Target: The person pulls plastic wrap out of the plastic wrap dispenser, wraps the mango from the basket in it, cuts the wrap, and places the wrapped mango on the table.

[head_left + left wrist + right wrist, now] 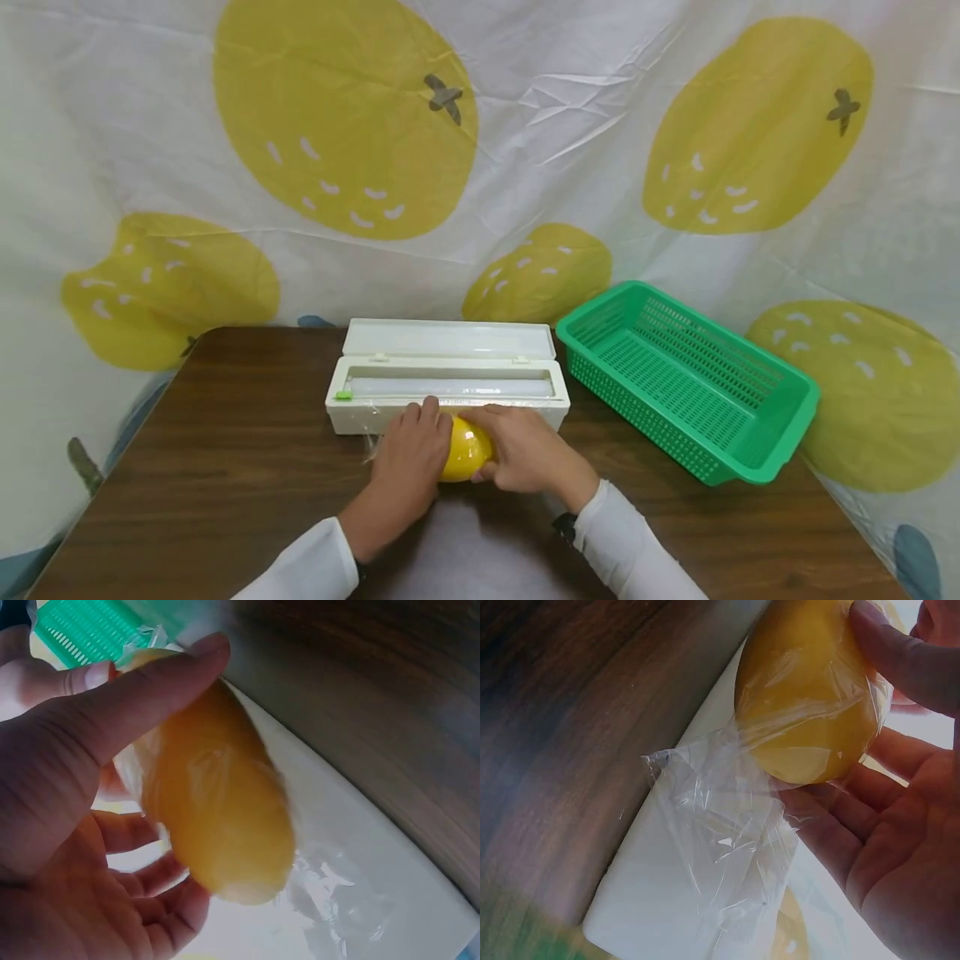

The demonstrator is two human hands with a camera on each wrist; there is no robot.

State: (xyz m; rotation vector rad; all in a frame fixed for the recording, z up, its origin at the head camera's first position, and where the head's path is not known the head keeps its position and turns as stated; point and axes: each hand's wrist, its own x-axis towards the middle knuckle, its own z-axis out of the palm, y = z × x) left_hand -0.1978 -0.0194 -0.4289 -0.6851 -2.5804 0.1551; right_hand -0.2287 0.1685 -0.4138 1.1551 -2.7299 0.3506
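A smooth, oval yellow fruit (467,451) is held between both hands, just in front of a white cling film dispenser (450,373). My left hand (414,447) grips its left side, the thumb laid across it in the left wrist view. From the right, my right hand (523,448) grips the fruit with thumb and fingers. Clear cling film (720,817) covers part of the fruit, and a loose crumpled end hangs off it in the right wrist view. The dispenser's lid (448,339) is up, showing a film roll (450,387) inside.
A green perforated basket (686,383) stands right of the dispenser, with no contents visible. On the dispenser's front left edge sits a small green slider (343,395). Behind the brown wooden table (247,433) hangs a fruit-patterned cloth (555,108).
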